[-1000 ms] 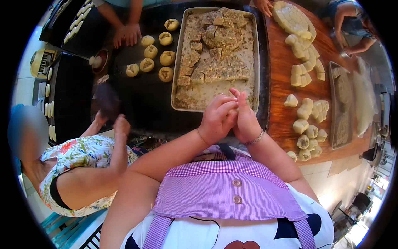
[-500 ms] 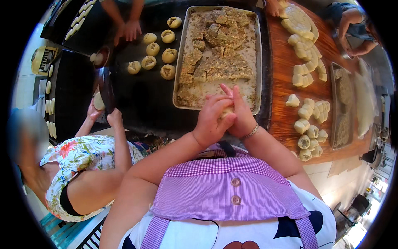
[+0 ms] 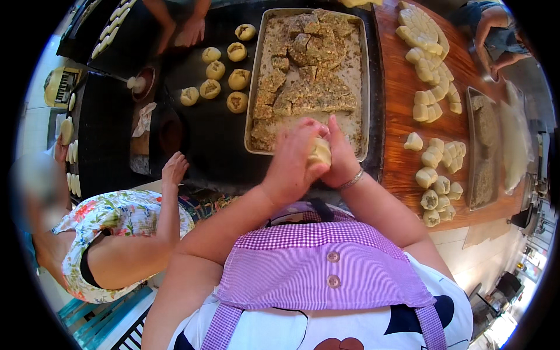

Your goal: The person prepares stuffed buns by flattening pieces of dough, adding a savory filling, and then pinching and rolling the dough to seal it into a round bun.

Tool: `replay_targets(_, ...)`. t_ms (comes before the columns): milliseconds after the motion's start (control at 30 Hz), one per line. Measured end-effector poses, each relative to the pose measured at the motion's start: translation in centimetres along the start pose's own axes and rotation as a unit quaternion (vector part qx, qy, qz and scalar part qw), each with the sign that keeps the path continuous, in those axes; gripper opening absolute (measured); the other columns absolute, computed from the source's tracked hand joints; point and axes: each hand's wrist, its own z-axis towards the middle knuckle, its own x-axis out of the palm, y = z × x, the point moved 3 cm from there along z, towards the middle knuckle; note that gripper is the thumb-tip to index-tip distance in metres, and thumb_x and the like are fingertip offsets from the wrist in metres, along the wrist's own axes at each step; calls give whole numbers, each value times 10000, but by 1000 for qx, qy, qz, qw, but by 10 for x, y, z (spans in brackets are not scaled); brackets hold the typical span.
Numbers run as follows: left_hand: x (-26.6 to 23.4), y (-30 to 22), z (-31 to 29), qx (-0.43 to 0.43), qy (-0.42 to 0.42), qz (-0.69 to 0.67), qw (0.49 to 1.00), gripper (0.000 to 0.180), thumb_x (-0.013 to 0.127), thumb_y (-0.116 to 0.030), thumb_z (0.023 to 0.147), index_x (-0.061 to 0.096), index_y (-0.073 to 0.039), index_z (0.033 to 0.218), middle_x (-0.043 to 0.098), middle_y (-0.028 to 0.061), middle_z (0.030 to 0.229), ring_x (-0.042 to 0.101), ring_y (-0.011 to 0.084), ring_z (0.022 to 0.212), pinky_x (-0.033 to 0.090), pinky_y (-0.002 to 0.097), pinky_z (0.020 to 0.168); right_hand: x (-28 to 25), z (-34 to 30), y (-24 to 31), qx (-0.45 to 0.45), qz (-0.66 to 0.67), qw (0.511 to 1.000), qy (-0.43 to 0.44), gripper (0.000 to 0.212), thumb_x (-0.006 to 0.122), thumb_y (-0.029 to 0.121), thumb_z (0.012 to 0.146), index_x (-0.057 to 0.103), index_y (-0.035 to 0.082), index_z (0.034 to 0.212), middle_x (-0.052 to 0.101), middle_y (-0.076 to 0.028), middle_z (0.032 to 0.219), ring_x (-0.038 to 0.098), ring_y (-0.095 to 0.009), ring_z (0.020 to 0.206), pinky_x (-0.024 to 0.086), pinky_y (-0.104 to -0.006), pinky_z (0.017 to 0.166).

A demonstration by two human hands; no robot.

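Between my two hands sits a pale ball of dough [image 3: 320, 153], held over the near edge of a metal tray [image 3: 252, 146]. My left hand [image 3: 290, 163] curls round one side, its fingers smeared by motion. Cupping the other side is my right hand [image 3: 343, 156], with a bracelet at the wrist; both are closed on the dough. The tray holds a crumbly, speckled brown filling [image 3: 315, 96], broken into slabs and loose bits. Left of it, several round dough pieces [image 3: 238, 79] stand on the black table, their tops open with filling showing.
At right, a wooden board [image 3: 402, 169] carries many dough lumps [image 3: 429, 67] and a second tray [image 3: 471, 140] of filling. A co-worker in a floral top [image 3: 131, 210] is at left, holding a flat dough piece [image 3: 66, 129]. Other people's hands [image 3: 191, 30] are across the table.
My hands have opened slightly round the dough, so more of it shows. The co-worker at left has moved a flat dough piece away leftward, towards the rows there.
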Motion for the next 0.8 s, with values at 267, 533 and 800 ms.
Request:
replay_targets(267,10,4,-17,69,-58,-97,991,290,548,-232,943,576,-24,1143,586,185,1168,589,364,1023,470,430,901,9,-9,-17,-56,-30,998,4,699,333,609,981,292,102,1461,492,-219,1356,522,-292,1215,444,-438,1019)
replay_targets(533,-17,16,-4,52,-27,89,994,609,546,-462,939,442,-31,1356,541,175,1280,476,364,1256,301,461,1096,4,7,-1,86,-67,994,28,667,351,576,993,426,25,1362,556,-165,1284,586,-246,1141,509,-368,937)
replay_targets(800,-2,10,-18,-36,-88,-128,987,317,532,-284,973,589,-13,1126,602,159,1151,578,329,1042,415,419,980,20,4,-29,-98,41,994,32,643,310,570,1001,303,141,1479,437,-181,1425,416,-327,1314,321,-452,1122)
